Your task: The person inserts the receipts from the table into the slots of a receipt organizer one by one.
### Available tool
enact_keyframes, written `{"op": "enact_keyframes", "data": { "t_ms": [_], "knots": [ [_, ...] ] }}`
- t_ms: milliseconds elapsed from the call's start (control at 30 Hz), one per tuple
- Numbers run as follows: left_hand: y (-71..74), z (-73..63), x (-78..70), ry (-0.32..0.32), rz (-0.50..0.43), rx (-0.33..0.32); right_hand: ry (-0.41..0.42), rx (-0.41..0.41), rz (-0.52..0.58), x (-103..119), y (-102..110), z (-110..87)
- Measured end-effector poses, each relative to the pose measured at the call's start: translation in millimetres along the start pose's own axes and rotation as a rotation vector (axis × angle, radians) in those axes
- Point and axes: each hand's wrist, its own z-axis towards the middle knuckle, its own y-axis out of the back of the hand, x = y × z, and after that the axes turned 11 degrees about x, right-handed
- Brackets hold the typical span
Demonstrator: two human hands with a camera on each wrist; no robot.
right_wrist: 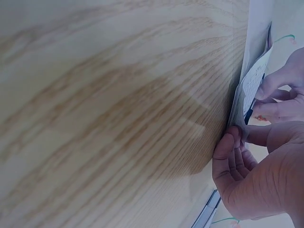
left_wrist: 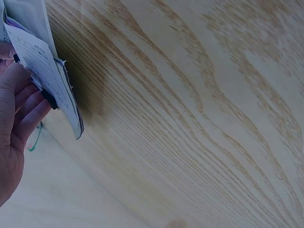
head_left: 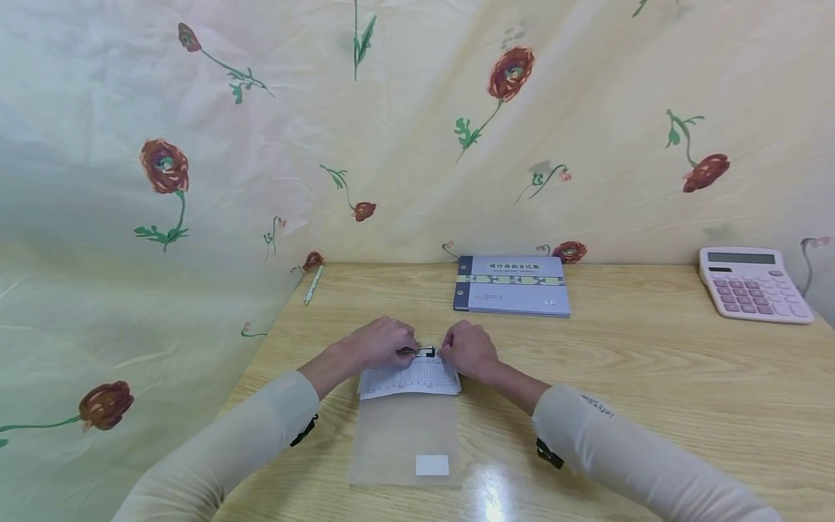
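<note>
A small stack of printed sheets (head_left: 411, 377) with ruled tables lies at the middle front of the table, its near edge lifting a little. At its top edge sits a black binder clip (head_left: 428, 352). My left hand (head_left: 381, 342) pinches this clip between thumb and fingers, also seen in the left wrist view, where the clip (left_wrist: 49, 99) straddles the paper edge. Beside it, my right hand (head_left: 470, 351) pinches the top right corner of the sheets (right_wrist: 251, 90) between thumb and fingertips. Below the sheets extends a translucent plastic cover (head_left: 398, 435) with a white label (head_left: 432, 465).
A blue-grey account book (head_left: 512, 293) lies at the back of the wooden table (head_left: 639, 362). To its right, near the back edge, is a pink and white calculator (head_left: 753, 286). A pen (head_left: 313, 285) lies at the back left. Flower-printed cloth (head_left: 404, 130) hangs behind.
</note>
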Motion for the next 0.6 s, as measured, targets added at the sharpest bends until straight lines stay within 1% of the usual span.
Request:
{"op": "enact_keyframes", "data": {
  "t_ms": [333, 600],
  "knots": [
    [1.5, -0.1, -0.3, 0.015, -0.021, 0.015, -0.025, -0.003, 0.007, 0.1, -0.6, 2.1],
    [0.8, -0.7, -0.6, 0.007, -0.036, 0.004, -0.033, -0.012, 0.034, -1.2, -0.6, 1.4]
  ]
}}
